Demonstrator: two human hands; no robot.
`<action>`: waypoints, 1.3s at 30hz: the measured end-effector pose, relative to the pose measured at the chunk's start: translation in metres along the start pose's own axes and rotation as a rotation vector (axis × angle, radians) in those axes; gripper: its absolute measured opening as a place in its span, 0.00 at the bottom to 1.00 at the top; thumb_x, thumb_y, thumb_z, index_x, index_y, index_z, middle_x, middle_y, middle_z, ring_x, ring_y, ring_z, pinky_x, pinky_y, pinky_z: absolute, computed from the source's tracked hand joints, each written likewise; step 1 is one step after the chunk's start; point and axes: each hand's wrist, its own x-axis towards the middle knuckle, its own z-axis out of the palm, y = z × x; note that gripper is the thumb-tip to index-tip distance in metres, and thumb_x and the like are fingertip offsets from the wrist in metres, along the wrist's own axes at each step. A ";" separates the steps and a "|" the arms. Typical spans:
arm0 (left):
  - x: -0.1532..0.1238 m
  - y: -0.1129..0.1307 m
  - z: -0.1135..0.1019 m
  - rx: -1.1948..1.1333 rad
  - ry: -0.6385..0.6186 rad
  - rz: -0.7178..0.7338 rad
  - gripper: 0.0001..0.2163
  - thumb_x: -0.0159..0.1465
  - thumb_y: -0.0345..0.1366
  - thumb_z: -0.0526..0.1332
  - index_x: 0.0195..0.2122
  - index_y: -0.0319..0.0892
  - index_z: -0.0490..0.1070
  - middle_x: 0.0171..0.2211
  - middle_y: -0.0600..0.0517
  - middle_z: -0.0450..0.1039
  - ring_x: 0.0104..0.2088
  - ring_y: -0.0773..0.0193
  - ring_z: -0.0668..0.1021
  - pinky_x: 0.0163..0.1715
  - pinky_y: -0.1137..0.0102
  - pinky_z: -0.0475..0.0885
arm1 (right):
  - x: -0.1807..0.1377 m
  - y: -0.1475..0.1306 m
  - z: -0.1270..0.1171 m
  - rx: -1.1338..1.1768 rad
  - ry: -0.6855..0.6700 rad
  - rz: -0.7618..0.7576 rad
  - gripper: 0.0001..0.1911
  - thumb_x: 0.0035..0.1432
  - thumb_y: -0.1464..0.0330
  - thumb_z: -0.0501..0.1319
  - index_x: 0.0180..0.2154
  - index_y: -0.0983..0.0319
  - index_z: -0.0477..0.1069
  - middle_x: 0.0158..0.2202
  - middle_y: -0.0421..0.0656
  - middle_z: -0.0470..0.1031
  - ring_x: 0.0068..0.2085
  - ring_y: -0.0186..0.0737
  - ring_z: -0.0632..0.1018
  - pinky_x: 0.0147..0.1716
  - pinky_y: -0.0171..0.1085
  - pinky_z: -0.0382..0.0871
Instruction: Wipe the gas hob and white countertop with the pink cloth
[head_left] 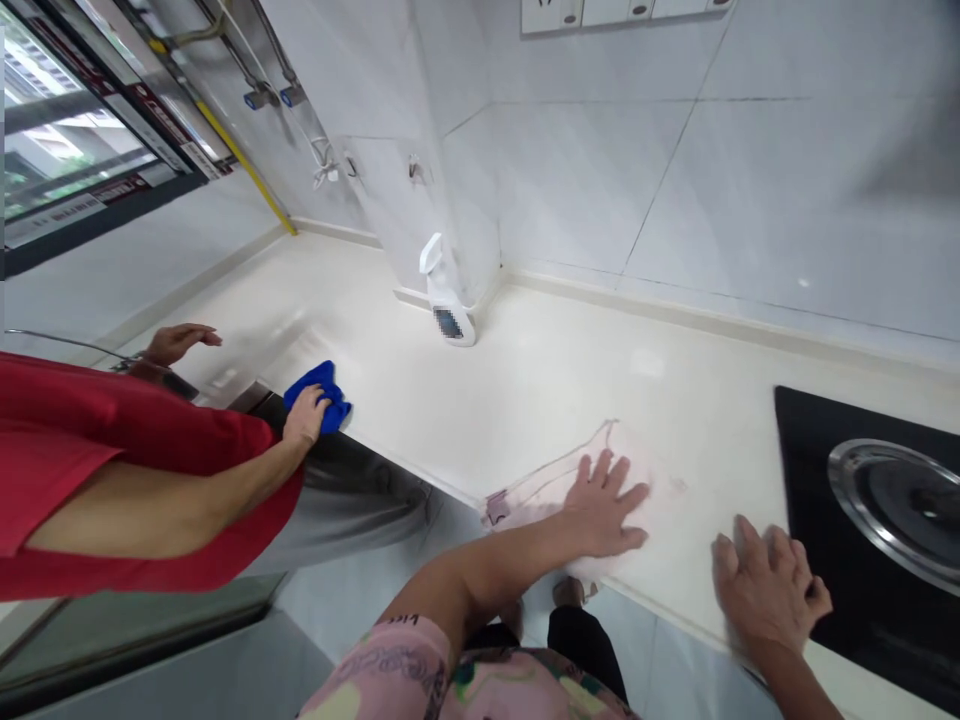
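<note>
Now the left hand (604,505) lies open and flat on a translucent pinkish sheet (529,505) at the tabletop's (525,400) near edge, while the right hand (769,590) spreads wide just beside the black hob (806,440) on the right!

I see white spray bottle (448,295) at tiled wall (600,180), black hob (877,500) right, co-worker in red (112,470) gripping blue cloth (321,397) left.

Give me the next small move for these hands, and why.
Probably slide the pale cloth under the left hand a little toward the faint mark on the white counter, since that mark lies just beyond the cloth's edge, uncovered, and the right hand rests bare nearby.
</note>
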 end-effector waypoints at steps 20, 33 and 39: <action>-0.108 -0.146 -0.101 0.299 0.125 -0.536 0.31 0.71 0.51 0.56 0.74 0.53 0.54 0.77 0.46 0.41 0.76 0.43 0.43 0.71 0.41 0.45 | 0.001 -0.003 0.005 -0.080 0.041 -0.018 0.28 0.71 0.55 0.45 0.62 0.59 0.70 0.69 0.56 0.62 0.71 0.57 0.58 0.65 0.62 0.49; -0.114 -0.122 -0.057 0.239 0.277 -0.904 0.34 0.70 0.52 0.55 0.72 0.39 0.58 0.75 0.30 0.46 0.73 0.27 0.49 0.66 0.33 0.51 | 0.002 -0.003 0.007 -0.111 0.016 -0.016 0.30 0.72 0.53 0.43 0.63 0.58 0.69 0.70 0.55 0.61 0.72 0.56 0.56 0.65 0.63 0.49; -0.012 -0.106 -0.054 0.163 0.246 -0.636 0.36 0.71 0.55 0.53 0.74 0.40 0.52 0.76 0.34 0.44 0.75 0.31 0.46 0.69 0.35 0.46 | 0.005 -0.001 0.009 -0.124 0.061 -0.050 0.28 0.72 0.55 0.46 0.61 0.61 0.71 0.69 0.57 0.63 0.71 0.58 0.58 0.65 0.63 0.50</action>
